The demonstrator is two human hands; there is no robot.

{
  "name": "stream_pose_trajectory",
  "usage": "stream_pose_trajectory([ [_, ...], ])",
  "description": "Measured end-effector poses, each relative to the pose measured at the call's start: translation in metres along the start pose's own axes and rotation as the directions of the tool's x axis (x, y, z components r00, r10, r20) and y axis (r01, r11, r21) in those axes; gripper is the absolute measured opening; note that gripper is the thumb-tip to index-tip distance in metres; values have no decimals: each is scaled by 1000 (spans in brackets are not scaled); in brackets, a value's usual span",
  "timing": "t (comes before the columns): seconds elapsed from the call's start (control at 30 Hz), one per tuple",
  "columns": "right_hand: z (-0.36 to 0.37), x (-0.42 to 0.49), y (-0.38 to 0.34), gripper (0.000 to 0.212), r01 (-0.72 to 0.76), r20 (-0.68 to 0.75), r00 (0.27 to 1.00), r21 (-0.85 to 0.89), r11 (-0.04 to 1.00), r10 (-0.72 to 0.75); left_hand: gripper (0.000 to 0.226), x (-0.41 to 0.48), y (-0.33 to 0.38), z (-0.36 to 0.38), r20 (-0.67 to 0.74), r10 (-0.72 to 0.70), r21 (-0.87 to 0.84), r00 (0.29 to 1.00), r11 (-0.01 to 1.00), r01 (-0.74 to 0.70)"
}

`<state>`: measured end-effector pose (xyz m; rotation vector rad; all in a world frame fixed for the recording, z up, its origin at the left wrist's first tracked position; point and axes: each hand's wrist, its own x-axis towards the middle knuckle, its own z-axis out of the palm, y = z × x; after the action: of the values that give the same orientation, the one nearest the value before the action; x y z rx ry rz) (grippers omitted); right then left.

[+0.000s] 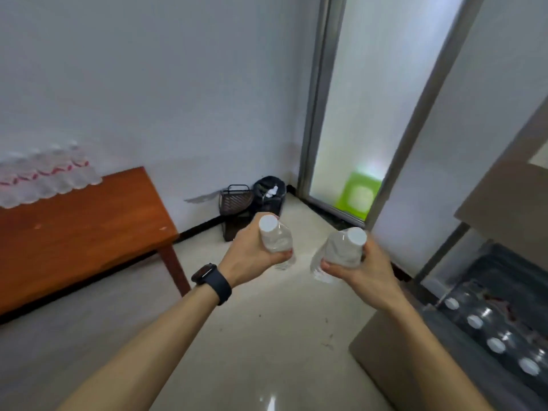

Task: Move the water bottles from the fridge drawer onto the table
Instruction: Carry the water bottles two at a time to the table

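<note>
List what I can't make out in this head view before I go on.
- Fridge drawer: right part cut off by the frame edge, so the bottle count is unknown.
- Table: left end cut off; a lace cloth covers part.
- Bottle in left hand: lower body hidden by the grip.

Probably a home: fridge drawer (486, 315), table (83, 232)

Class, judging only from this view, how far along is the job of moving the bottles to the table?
Done: nothing visibly; no bottle stands on the visible part of the table. In hand: the left hand and right hand each hold a bottle. Left: at least four white-capped bottles remain in the fridge drawer.
</note>
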<state>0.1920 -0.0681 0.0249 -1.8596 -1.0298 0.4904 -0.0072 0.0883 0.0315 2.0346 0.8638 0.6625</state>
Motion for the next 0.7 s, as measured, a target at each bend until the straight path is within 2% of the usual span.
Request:
stream_pose_trajectory([
  [0.13, 118, 6, -61, 61, 79, 224, 970, 64, 995, -91, 58, -53, -65, -109, -185, -136, 53, 973, 988, 148],
  [0.3, 248, 7, -129, 63, 178, 456, 865, 105, 978, -207, 60, -131, -136, -213, -349, -330, 18, 877, 933, 359],
  [0.43, 342, 7, -173, 64, 207, 585, 771, 145, 968, -253, 61, -179, -189, -276, -457, -444, -8, 771, 869, 496],
  [0.53, 413, 12, -205, 65, 233, 668, 693, 145, 961, -269, 58, -199, -224, -325, -528, -486, -55, 697, 838, 543],
  [0.7, 521, 40, -238, 65, 252, 736, 616, 154, 955, -281, 60, -196, -281, -407, -586, -515, -66, 626, 800, 597],
])
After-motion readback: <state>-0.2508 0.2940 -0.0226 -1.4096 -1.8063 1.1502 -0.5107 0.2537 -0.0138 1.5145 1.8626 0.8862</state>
